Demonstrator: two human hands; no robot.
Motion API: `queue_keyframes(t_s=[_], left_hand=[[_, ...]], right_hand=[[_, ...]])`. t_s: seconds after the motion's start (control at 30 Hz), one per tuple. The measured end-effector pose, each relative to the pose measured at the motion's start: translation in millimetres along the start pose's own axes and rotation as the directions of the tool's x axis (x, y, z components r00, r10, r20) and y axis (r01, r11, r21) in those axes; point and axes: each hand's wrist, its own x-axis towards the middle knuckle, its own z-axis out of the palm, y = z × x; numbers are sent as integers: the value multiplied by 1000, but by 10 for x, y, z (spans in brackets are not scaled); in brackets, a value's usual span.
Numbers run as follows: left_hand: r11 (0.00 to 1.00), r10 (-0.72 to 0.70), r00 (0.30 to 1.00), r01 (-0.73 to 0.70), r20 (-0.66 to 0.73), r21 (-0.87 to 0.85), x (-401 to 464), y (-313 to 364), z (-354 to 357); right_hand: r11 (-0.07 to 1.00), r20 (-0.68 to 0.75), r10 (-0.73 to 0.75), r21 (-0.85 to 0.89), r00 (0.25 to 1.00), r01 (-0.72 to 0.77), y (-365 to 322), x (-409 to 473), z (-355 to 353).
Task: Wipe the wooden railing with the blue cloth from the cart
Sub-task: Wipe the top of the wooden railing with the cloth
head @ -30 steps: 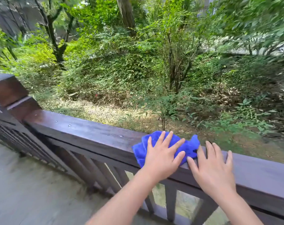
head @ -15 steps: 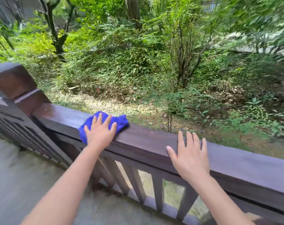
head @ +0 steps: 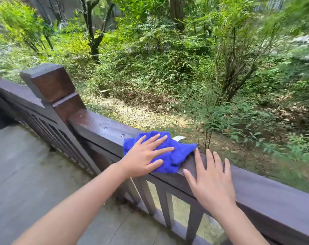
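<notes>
A dark brown wooden railing [head: 274, 188] runs from the corner post at the left down to the lower right. A bright blue cloth [head: 178, 154] lies bunched on its top rail near the middle. My left hand [head: 146, 156] presses flat on the cloth with fingers spread. My right hand [head: 212, 181] rests flat on the bare rail just right of the cloth, fingers apart and holding nothing. Water drops sit on the rail left of the cloth.
A square wooden post [head: 49, 82] stands at the railing's corner, with another rail section [head: 12, 92] going off left. Vertical balusters [head: 166, 204] run below the rail. A grey deck floor [head: 26, 174] lies at the lower left. Bushes and trees fill the ground beyond.
My left hand slid the cloth left along the rail toward the post, then back right beside my right hand. My right hand stayed flat on the rail.
</notes>
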Motion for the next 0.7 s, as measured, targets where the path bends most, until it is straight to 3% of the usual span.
queue_keyframes(t_s=[0.07, 0.13, 0.23, 0.3, 0.37, 0.43, 0.5, 0.63, 0.7], left_hand=[[998, -64, 998, 63, -17, -15, -10, -265, -26], [975, -217, 975, 214, -55, -57, -8, -519, -41], [884, -466, 876, 456, -125, -103, -35, -932, -38], [774, -634, 764, 624, -125, -111, -28, -1199, -44], [592, -806, 584, 790, -101, -157, 14, -1333, -79], [475, -879, 471, 858, -72, -196, 72, -1332, -90], [496, -868, 493, 847, -66, -189, 87, -1257, -55], [754, -656, 751, 648, -75, -105, -86, -1164, 7], [848, -530, 846, 527, -61, -62, -189, -1225, -18]], right_hand=[[1000, 8, -17, 11, 1000, 17, -131, 106, 4], [998, 34, -53, 32, 998, 52, -325, 240, 38], [991, 76, -117, 67, 990, 112, -674, 488, 123], [983, 112, -172, 90, 979, 163, -896, 652, 207], [973, 142, -212, 120, 967, 196, -1064, 786, 259], [969, 146, -224, 138, 964, 204, -1173, 882, 288], [965, 142, -240, 144, 960, 220, -1245, 944, 311], [957, 140, -269, 149, 953, 249, -1400, 1051, 335], [956, 145, -275, 141, 950, 255, -1498, 1079, 335]])
